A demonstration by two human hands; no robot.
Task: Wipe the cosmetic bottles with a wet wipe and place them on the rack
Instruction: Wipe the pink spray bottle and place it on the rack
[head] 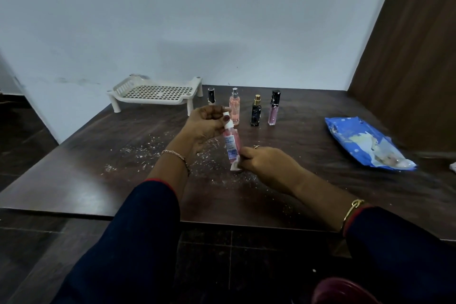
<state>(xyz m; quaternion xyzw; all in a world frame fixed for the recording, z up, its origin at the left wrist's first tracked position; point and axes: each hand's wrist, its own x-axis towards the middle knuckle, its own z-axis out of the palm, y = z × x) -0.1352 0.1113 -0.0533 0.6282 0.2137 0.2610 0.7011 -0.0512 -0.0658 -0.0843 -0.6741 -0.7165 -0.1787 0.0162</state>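
1. The rack (158, 94) sits at the desk's (98, 168) far edge, against the wall, with a row of standing bottles (256, 111) just to its right. There's bare desk left of the hands.
2. The blue wipe pack (365, 143) lies well apart, near the right edge.
3. The left hand (207, 126) is raised, fingers curled round the cap of the pink bottle (232, 143), which is held slightly tilted above the desk.
4. The right hand (266, 163) is low, pinching the wet wipe (234, 166) against the bottle's base.

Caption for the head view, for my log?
Left hand holds a pink white-capped spray bottle while right hand presses a white wet wipe to its base.
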